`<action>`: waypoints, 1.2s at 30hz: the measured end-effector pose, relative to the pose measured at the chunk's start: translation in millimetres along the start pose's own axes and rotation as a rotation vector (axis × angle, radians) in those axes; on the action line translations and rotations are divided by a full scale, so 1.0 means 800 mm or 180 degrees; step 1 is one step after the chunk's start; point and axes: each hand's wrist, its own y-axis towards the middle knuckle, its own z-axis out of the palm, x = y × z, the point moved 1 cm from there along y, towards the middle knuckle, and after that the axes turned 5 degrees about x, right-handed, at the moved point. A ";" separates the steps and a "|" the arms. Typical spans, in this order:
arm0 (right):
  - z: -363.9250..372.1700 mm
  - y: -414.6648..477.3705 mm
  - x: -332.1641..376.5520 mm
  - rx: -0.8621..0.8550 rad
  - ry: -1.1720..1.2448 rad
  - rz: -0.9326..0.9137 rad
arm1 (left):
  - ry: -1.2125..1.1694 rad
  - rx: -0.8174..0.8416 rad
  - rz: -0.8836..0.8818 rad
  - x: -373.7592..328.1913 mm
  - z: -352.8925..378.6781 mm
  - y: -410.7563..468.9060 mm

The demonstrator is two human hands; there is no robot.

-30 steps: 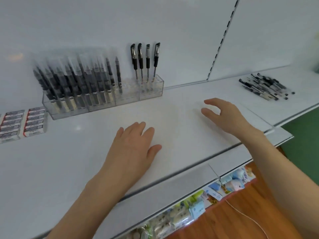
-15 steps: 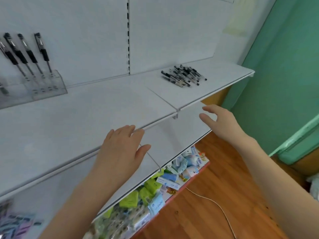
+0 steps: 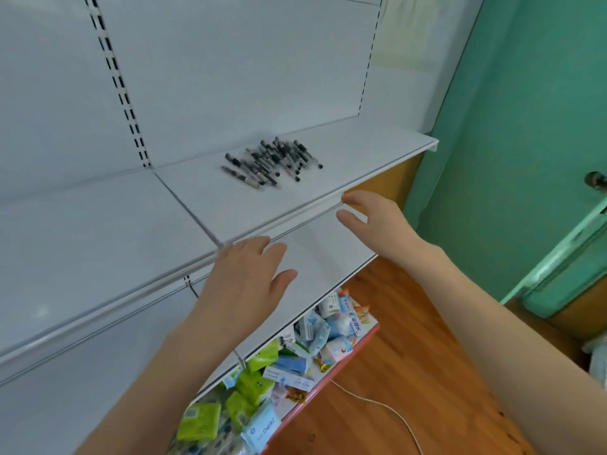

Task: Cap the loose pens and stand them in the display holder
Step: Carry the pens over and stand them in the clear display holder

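Note:
A loose pile of several black pens (image 3: 271,160) lies on the right section of the white shelf (image 3: 98,231). My left hand (image 3: 244,280) hovers in front of the shelf's front edge, fingers spread, holding nothing. My right hand (image 3: 374,221) is open too, just below and in front of the shelf edge, to the right of and nearer than the pens. Neither hand touches a pen. The display holder is out of view.
A lower white shelf (image 3: 315,254) sits under my hands. Below it a bin holds green and blue packets (image 3: 279,366). A white cable (image 3: 387,408) runs over the wooden floor. A green wall (image 3: 525,126) stands to the right.
My view has swung right: the pen holder has left the frame at the left and the loose pens now lie near the centre. Both hands stayed open and moved right with it.

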 end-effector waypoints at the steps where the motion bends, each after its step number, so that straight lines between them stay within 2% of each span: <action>1: -0.003 0.011 -0.011 -0.0001 -0.0010 -0.0023 | 0.0006 -0.0017 -0.0005 -0.003 0.008 0.016; 10: -0.024 0.126 -0.095 0.0164 -0.0023 -0.0094 | -0.0147 0.0186 -0.0306 -0.013 0.063 0.150; 18: -0.023 0.214 -0.137 0.0419 0.0292 -0.0321 | 0.0207 0.0328 -0.0521 -0.011 0.072 0.216; 24: -0.007 0.286 -0.154 0.0734 0.0360 -0.0801 | 0.0363 0.0053 -0.0961 -0.007 0.083 0.244; 29: 0.008 0.332 -0.160 0.1043 0.0461 -0.1158 | 0.0366 -0.0379 -0.1930 0.000 0.086 0.261; 33: 0.016 0.359 -0.152 0.1250 0.0285 -0.1333 | 0.0606 -0.0265 -0.3190 0.019 0.073 0.268; 36: 0.022 0.373 -0.143 0.1358 0.0189 -0.1383 | 0.0655 -0.0046 -0.3814 0.039 0.068 0.272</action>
